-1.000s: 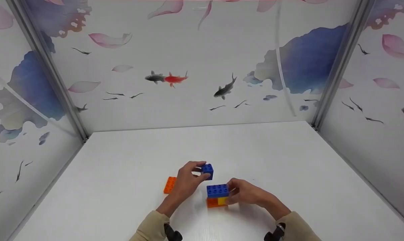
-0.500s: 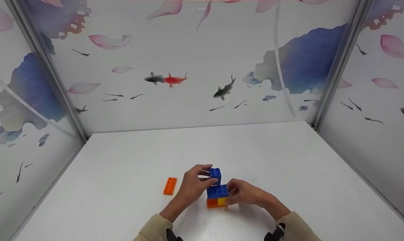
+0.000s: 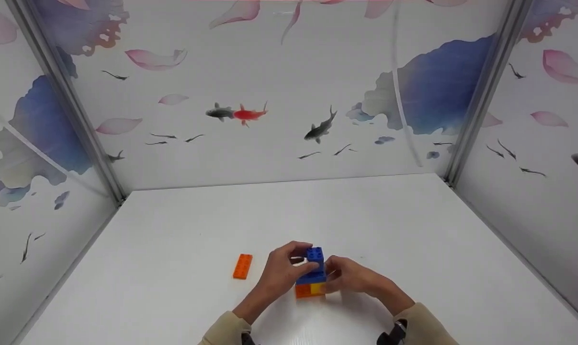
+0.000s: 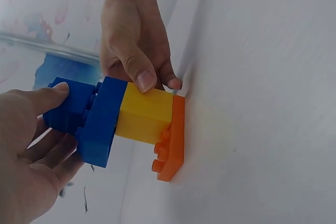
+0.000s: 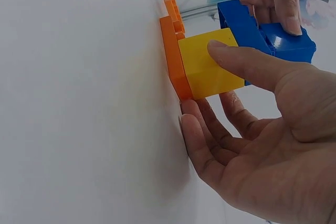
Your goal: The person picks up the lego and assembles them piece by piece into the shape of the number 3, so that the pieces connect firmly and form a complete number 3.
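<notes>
My left hand [image 3: 285, 269] pinches a small blue building brick [image 4: 72, 103] between thumb and fingers. That brick sits over the right part of a wider blue brick [image 4: 102, 124]; studs show between the two in the left wrist view, so I cannot tell whether it is pressed fully down. Below the wider one is a yellow brick [image 5: 210, 66], standing on an orange plate brick [image 4: 177, 140] that lies on the table. My right hand [image 3: 353, 275] holds the yellow brick's side, its thumb on one face and other fingers behind, partly hidden.
A loose orange plate brick [image 3: 243, 266] lies on the white table [image 3: 174, 225], left of the stack. Printed wall panels [image 3: 279, 158] with metal corner posts enclose the table at the back and both sides.
My left hand has moved right and toward me, bringing the small blue brick from the air onto the wide blue brick. The right hand and the stack have stayed in place.
</notes>
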Demonstrator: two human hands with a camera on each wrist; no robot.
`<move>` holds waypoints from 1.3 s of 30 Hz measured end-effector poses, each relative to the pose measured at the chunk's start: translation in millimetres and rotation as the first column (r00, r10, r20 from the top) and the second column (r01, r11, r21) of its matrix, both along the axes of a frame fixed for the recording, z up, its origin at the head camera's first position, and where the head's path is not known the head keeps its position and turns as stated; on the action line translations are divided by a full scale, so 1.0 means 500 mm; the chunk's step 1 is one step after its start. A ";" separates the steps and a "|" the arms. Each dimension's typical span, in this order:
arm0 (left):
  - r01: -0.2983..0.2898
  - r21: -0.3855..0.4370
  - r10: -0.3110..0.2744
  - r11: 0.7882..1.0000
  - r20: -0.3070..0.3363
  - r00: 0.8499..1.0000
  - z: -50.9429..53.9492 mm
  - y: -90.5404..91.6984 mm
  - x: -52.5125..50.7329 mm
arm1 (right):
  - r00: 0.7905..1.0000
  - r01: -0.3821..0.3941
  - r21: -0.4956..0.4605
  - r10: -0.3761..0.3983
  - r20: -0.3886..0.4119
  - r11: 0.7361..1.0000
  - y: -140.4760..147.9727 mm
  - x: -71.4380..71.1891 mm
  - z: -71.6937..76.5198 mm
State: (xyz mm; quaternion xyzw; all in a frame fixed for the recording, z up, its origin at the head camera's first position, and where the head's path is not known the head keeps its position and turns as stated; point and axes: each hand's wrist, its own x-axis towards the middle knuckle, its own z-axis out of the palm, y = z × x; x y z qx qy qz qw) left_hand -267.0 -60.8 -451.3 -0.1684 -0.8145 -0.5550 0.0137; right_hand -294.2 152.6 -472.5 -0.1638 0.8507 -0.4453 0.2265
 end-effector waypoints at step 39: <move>0.048 0.019 -0.047 0.999 -0.059 0.997 -0.034 -0.001 -0.001 | 0.999 -0.049 -0.079 0.047 -0.026 0.996 0.005 -0.001 -0.004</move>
